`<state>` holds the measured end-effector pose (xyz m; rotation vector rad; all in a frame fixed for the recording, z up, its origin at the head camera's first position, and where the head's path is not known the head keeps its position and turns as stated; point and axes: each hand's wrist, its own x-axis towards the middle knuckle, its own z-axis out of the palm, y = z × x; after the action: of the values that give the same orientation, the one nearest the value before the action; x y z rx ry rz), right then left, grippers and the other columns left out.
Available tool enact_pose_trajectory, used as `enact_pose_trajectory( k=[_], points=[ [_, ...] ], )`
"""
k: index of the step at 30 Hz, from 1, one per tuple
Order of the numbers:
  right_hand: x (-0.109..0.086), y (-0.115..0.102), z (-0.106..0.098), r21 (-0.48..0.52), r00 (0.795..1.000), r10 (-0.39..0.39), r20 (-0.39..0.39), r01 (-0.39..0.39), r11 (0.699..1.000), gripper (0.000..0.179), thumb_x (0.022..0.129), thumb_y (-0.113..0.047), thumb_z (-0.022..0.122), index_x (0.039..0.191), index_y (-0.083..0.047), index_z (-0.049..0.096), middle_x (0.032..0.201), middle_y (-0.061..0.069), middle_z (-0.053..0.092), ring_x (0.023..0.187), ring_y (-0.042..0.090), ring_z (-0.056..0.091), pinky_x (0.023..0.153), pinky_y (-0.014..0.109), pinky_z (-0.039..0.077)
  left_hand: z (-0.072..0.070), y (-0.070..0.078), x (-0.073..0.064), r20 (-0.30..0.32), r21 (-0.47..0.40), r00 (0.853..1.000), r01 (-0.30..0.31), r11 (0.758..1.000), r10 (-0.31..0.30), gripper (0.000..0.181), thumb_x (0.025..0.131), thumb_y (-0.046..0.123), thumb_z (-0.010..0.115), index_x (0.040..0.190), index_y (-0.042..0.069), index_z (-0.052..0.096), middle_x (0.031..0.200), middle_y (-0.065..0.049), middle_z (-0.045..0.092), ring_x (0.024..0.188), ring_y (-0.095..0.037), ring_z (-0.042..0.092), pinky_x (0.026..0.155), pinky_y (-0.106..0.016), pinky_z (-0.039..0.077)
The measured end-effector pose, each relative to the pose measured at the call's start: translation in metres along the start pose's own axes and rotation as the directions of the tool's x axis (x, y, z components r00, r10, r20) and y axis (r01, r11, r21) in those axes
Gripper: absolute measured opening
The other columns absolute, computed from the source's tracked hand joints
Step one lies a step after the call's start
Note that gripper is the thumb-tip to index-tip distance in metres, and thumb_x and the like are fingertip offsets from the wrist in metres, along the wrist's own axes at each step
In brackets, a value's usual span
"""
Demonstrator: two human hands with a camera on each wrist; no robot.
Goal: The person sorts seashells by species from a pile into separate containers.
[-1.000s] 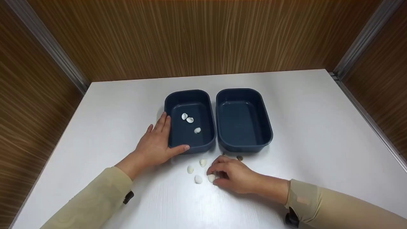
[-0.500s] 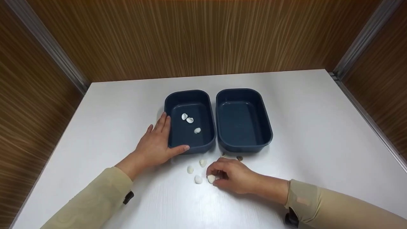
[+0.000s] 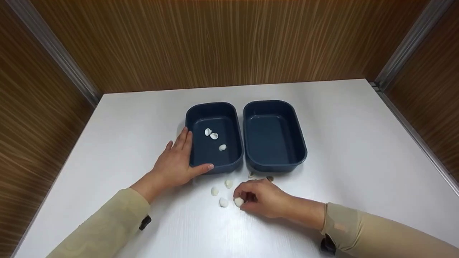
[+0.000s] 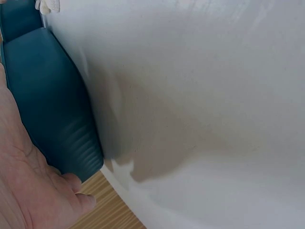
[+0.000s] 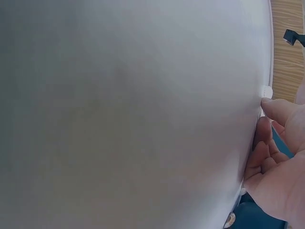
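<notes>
In the head view, my left hand (image 3: 174,166) lies with straight fingers along the left side of a dark blue container (image 3: 204,156), its thumb across the front rim. Several white seashells, among them one seashell (image 3: 222,147), lie inside. My right hand (image 3: 267,199) pinches a white seashell (image 3: 239,201) between thumb and fingers, low over the white table. Just left of it are three loose shells: one pale shell (image 3: 228,184), another shell (image 3: 214,191) and a rounder shell (image 3: 223,202). The right wrist view shows the curled fingers at its right edge.
A second dark blue container (image 3: 272,139) stands to the right of the first, a narrow gap between them. In front of it lie a brown shell (image 3: 269,178) and a small pale shell (image 3: 251,175). Wood-grain panels (image 3: 229,43) enclose the table's back and sides.
My right hand's knuckles have dipped slightly toward me, uncovering more of the small shell behind them. The left hand stays put, and the seashell remains between the right fingertips.
</notes>
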<state>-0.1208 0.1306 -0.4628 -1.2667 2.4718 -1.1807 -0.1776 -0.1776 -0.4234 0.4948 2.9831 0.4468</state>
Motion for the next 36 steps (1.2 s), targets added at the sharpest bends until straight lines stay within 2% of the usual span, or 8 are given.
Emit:
enact_pose_trajectory(
  k=[13, 18, 27, 32, 36],
  points=[
    [0.000, -0.004, -0.006, -0.056, 0.996, 0.057, 0.066, -0.054, 0.997, 0.022, 0.086, -0.002, 0.081, 0.106, -0.010, 0.076, 0.087, -0.003, 0.070, 0.078, 0.003, 0.061, 0.072, 0.020, 0.054, 0.001, 0.000, 0.000, -0.011, -0.004, 1.000, -0.002, 1.000, 0.002, 0.133, 0.087, 0.093, 0.047, 0.167, -0.006, 0.008, 0.177, -0.021, -0.001, 0.162, -0.035, 0.013, 0.128, -0.059, 0.013],
    [0.000, -0.007, -0.009, -0.023, 0.996, 0.053, 0.075, -0.051, 0.998, 0.021, 0.086, -0.002, 0.080, 0.106, -0.008, 0.076, 0.086, -0.003, 0.070, 0.078, 0.004, 0.062, 0.072, 0.021, 0.055, 0.001, 0.000, -0.001, -0.018, -0.004, 1.000, -0.007, 1.000, 0.007, 0.132, 0.087, 0.092, 0.048, 0.167, -0.006, 0.009, 0.176, -0.022, 0.000, 0.162, -0.035, 0.014, 0.128, -0.059, 0.013],
    [0.010, -0.026, -0.030, 0.027, 0.998, -0.043, 0.044, 0.041, 0.999, 0.021, 0.091, -0.007, 0.082, 0.111, -0.009, 0.075, 0.095, -0.003, 0.074, 0.085, 0.011, 0.071, 0.073, 0.033, 0.060, 0.001, 0.000, -0.001, -0.011, -0.014, 1.000, 0.001, 1.000, -0.002, 0.132, 0.087, 0.092, 0.048, 0.168, -0.004, 0.008, 0.177, -0.019, -0.001, 0.162, -0.033, 0.013, 0.129, -0.058, 0.012],
    [0.027, -0.040, -0.051, 0.000, 0.996, -0.090, -0.002, 0.090, 0.996, 0.024, 0.092, -0.011, 0.083, 0.115, -0.011, 0.076, 0.103, -0.003, 0.075, 0.093, 0.012, 0.071, 0.075, 0.037, 0.060, 0.001, 0.000, 0.000, -0.002, -0.012, 1.000, 0.003, 1.000, -0.003, 0.133, 0.086, 0.093, 0.047, 0.168, -0.004, 0.007, 0.177, -0.019, -0.002, 0.163, -0.033, 0.012, 0.129, -0.057, 0.012],
    [0.046, -0.045, -0.068, -0.029, 0.988, -0.136, -0.069, 0.134, 0.990, 0.025, 0.092, -0.012, 0.085, 0.115, -0.009, 0.075, 0.106, -0.001, 0.074, 0.095, 0.017, 0.069, 0.079, 0.034, 0.059, 0.001, -0.001, 0.000, 0.003, -0.002, 1.000, 0.000, 1.000, 0.000, 0.133, 0.087, 0.093, 0.046, 0.168, -0.004, 0.006, 0.177, -0.020, -0.003, 0.163, -0.032, 0.010, 0.129, -0.057, 0.012]
  ],
)
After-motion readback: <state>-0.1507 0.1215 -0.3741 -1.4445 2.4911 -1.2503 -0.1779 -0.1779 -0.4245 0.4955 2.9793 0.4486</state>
